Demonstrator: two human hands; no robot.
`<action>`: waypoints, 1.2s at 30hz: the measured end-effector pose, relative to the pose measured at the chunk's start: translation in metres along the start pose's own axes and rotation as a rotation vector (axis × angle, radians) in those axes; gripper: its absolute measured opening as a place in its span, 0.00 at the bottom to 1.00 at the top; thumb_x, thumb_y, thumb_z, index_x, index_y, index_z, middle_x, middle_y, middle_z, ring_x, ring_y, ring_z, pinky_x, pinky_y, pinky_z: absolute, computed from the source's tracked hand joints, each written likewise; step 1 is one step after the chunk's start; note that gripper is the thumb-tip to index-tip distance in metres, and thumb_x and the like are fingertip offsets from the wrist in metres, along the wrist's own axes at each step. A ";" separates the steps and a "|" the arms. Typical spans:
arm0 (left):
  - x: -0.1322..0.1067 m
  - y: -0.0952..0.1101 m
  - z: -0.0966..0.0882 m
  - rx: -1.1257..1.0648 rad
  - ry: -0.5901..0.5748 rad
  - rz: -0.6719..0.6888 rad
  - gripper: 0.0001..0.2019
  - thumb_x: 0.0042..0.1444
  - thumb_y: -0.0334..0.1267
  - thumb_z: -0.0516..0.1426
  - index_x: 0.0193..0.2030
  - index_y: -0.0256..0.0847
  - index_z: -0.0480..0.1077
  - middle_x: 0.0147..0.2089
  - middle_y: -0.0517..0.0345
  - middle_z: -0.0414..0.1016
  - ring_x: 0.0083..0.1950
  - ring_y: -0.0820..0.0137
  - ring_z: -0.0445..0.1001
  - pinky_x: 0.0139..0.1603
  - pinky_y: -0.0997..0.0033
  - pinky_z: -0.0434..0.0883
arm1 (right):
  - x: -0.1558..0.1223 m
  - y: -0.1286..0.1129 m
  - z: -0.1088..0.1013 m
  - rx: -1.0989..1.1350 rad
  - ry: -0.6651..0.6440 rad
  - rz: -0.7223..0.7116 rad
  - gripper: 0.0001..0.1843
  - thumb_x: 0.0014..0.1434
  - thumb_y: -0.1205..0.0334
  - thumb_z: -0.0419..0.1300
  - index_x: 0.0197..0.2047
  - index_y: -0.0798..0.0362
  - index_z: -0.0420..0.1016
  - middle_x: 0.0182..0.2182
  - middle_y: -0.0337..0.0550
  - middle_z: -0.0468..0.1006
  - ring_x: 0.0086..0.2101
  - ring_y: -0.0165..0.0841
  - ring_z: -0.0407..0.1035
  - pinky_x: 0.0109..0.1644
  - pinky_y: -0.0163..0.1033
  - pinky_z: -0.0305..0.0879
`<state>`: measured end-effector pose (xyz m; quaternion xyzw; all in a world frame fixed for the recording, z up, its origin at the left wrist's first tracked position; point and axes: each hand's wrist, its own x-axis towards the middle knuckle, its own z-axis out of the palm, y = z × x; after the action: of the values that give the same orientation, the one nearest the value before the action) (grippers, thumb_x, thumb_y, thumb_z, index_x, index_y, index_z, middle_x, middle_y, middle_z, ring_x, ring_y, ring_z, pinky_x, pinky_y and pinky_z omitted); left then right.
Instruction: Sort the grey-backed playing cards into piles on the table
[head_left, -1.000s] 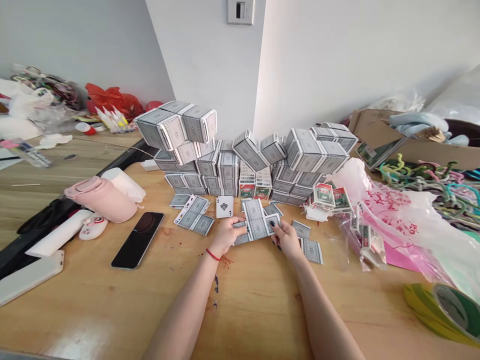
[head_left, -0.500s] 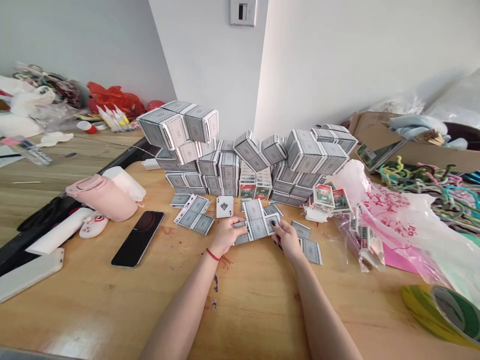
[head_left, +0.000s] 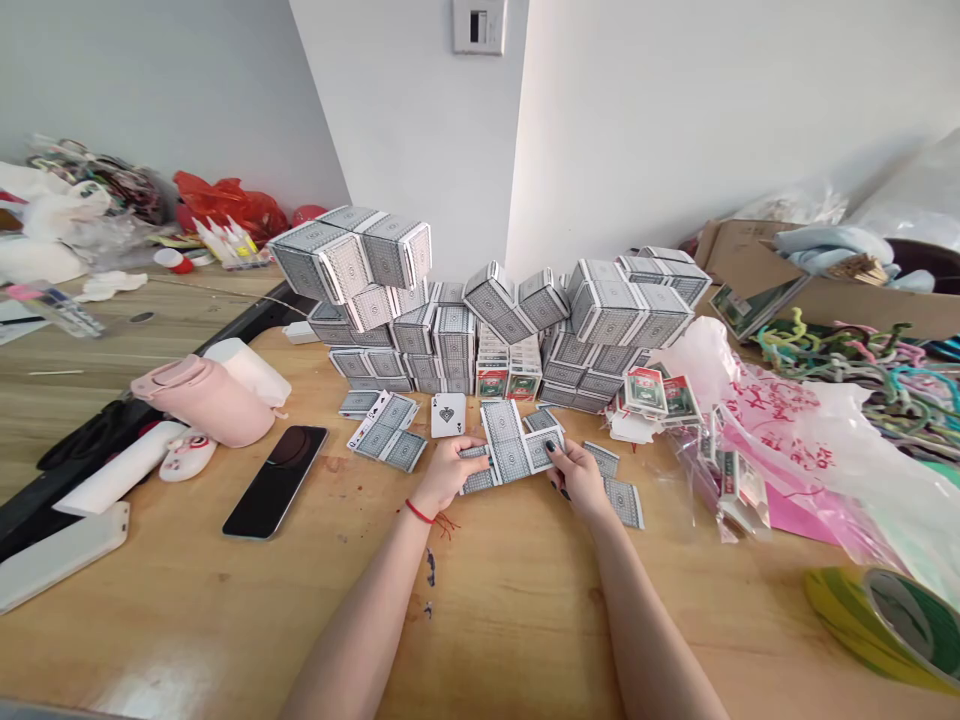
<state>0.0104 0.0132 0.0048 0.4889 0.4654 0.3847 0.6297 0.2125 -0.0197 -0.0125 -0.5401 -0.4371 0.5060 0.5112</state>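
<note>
head view: left hand (head_left: 448,474), fingers pinching patterned cards (head_left: 510,445); right hand (head_left: 579,478), fingers gripping their right end; best held level, pressed lightly, edges unbent.

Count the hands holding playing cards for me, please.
2: the left hand holds the left end of the grey-patterned cards, the right hand their right end. No other hands show; some fingers are hidden.

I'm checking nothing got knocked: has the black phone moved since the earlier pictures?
No: judged against the resting pink bottle, the black phone shows no shift in any direction.
</note>
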 end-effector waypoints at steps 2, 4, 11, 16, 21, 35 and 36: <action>0.000 0.001 0.000 0.001 0.007 -0.004 0.13 0.37 0.34 0.61 0.34 0.34 0.73 0.32 0.54 0.75 0.33 0.70 0.71 0.33 0.74 0.67 | -0.001 -0.001 0.001 -0.009 0.008 -0.020 0.19 0.50 0.46 0.55 0.21 0.51 0.56 0.08 0.30 0.59 0.11 0.23 0.47 0.14 0.30 0.42; 0.000 0.001 0.000 -0.003 0.012 -0.005 0.14 0.36 0.35 0.62 0.34 0.34 0.73 0.32 0.54 0.75 0.33 0.70 0.71 0.32 0.75 0.66 | -0.002 -0.001 0.002 -0.018 0.023 -0.034 0.19 0.50 0.46 0.54 0.21 0.51 0.57 0.08 0.30 0.59 0.11 0.23 0.47 0.14 0.30 0.43; -0.002 0.001 -0.003 0.010 0.002 -0.014 0.14 0.36 0.34 0.61 0.34 0.34 0.73 0.34 0.53 0.75 0.32 0.71 0.70 0.32 0.75 0.66 | -0.005 -0.006 0.004 -0.062 0.028 -0.037 0.20 0.50 0.46 0.54 0.19 0.51 0.56 0.08 0.31 0.59 0.10 0.23 0.49 0.14 0.30 0.44; -0.004 0.002 -0.003 0.022 -0.002 0.009 0.11 0.37 0.33 0.60 0.32 0.34 0.72 0.33 0.54 0.74 0.33 0.71 0.70 0.33 0.74 0.66 | -0.008 -0.009 0.005 -0.087 0.038 -0.047 0.20 0.51 0.46 0.54 0.18 0.51 0.56 0.07 0.32 0.60 0.10 0.23 0.49 0.13 0.30 0.43; -0.005 0.006 -0.003 0.027 0.007 -0.009 0.11 0.36 0.32 0.61 0.31 0.34 0.72 0.31 0.56 0.74 0.32 0.72 0.69 0.33 0.75 0.65 | -0.009 -0.008 0.006 -0.089 0.049 -0.043 0.20 0.52 0.47 0.53 0.19 0.51 0.56 0.07 0.32 0.60 0.10 0.23 0.49 0.13 0.30 0.44; -0.006 0.005 -0.008 -0.062 -0.026 -0.084 0.14 0.34 0.33 0.63 0.32 0.34 0.72 0.32 0.55 0.74 0.32 0.71 0.71 0.33 0.74 0.67 | -0.011 -0.008 0.006 -0.077 0.041 -0.077 0.20 0.52 0.47 0.53 0.19 0.52 0.57 0.07 0.32 0.60 0.10 0.23 0.49 0.13 0.30 0.44; -0.006 0.004 -0.009 -0.064 -0.024 -0.086 0.14 0.34 0.33 0.63 0.32 0.34 0.72 0.32 0.55 0.75 0.32 0.71 0.71 0.33 0.74 0.67 | -0.011 -0.008 0.007 -0.074 0.050 -0.081 0.20 0.52 0.47 0.53 0.19 0.52 0.57 0.07 0.32 0.60 0.10 0.23 0.49 0.13 0.30 0.44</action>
<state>0.0001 0.0111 0.0092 0.4525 0.4658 0.3660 0.6666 0.2052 -0.0289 -0.0035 -0.5530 -0.4641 0.4548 0.5215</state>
